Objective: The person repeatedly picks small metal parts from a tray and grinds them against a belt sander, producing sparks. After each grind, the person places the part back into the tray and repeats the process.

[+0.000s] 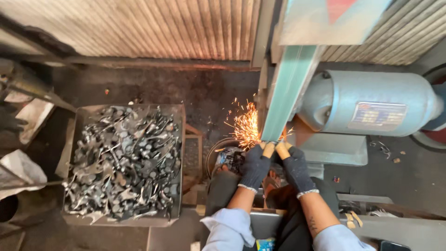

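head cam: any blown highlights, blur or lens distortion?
Head view: sparks are blown out to bright orange-white; the belt streaks smooth; wide-lens bending curves the wall slats; the floor is dim; gloved left hand and right hand look sharp.

We hold both arms stretched forward and down, forearms bare below rolled pale blue sleeves. They converge so that our hands meet in front of us. Our left hand [255,165] wears a dark knit glove with tan fingertips [268,149], fingers curled and pinched together at the front. Our right hand [295,166] is gloved the same way and mirrors it, its tan fingertips just beside those of the left. Both wrists are angled inward, knuckles up. A small dark mark shows on our right forearm.
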`<action>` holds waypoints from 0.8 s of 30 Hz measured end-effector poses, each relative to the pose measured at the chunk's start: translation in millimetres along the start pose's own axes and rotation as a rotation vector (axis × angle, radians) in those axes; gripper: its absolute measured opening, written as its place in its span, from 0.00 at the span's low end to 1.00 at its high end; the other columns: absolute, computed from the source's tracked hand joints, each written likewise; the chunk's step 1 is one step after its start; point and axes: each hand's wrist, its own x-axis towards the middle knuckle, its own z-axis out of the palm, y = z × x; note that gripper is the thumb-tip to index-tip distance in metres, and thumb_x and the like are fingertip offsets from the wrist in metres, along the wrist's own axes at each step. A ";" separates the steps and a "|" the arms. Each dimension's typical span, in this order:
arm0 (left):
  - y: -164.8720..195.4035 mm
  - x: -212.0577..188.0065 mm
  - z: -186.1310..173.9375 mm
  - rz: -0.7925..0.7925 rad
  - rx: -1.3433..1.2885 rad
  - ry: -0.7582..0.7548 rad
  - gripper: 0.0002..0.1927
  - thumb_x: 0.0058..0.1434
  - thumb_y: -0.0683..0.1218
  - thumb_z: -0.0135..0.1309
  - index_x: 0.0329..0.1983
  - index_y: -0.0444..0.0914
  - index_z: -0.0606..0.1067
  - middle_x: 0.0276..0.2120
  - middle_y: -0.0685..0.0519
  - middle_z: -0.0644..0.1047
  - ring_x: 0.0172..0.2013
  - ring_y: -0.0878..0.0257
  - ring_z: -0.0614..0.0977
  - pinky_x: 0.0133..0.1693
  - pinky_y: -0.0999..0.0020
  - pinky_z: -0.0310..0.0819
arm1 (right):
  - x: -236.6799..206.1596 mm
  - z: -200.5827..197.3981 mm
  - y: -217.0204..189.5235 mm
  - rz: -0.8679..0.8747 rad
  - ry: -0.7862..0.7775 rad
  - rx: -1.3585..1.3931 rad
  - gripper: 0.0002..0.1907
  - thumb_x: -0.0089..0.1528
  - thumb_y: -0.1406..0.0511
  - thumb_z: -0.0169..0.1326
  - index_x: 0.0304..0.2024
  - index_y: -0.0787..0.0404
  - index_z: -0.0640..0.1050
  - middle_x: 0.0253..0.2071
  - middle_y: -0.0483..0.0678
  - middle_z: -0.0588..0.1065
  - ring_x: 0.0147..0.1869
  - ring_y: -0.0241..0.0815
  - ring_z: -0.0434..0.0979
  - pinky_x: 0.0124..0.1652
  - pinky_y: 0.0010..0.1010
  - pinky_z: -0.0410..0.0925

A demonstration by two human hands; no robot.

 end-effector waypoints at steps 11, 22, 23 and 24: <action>38.1 -35.6 -201.1 0.402 0.565 -0.052 0.13 0.62 0.52 0.58 0.41 0.40 0.81 0.39 0.43 0.82 0.40 0.47 0.83 0.44 0.54 0.75 | -63.5 3.5 33.5 -0.074 0.021 -0.589 0.28 0.63 0.54 0.56 0.60 0.65 0.76 0.53 0.57 0.79 0.59 0.47 0.76 0.58 0.35 0.64; 3.4 -19.6 -351.9 0.245 1.649 0.007 0.16 0.65 0.45 0.51 0.55 0.38 0.77 0.34 0.47 0.82 0.40 0.49 0.81 0.48 0.48 0.71 | -116.6 76.5 48.7 0.004 -0.601 -1.233 0.31 0.60 0.46 0.54 0.63 0.48 0.72 0.55 0.51 0.77 0.61 0.47 0.76 0.60 0.34 0.66; 6.9 -15.4 -350.8 0.185 1.624 -0.047 0.14 0.62 0.46 0.52 0.49 0.40 0.78 0.36 0.47 0.82 0.42 0.49 0.81 0.49 0.49 0.71 | -113.5 75.0 47.3 0.000 -0.614 -1.211 0.31 0.61 0.45 0.54 0.63 0.48 0.73 0.55 0.51 0.77 0.62 0.48 0.76 0.60 0.34 0.67; 15.1 -20.6 -349.9 0.121 1.594 -0.096 0.11 0.59 0.46 0.53 0.44 0.42 0.79 0.39 0.47 0.81 0.45 0.50 0.81 0.50 0.50 0.72 | -117.7 71.9 45.3 -0.006 -0.627 -1.196 0.31 0.61 0.45 0.54 0.62 0.48 0.73 0.55 0.52 0.78 0.62 0.49 0.75 0.60 0.35 0.67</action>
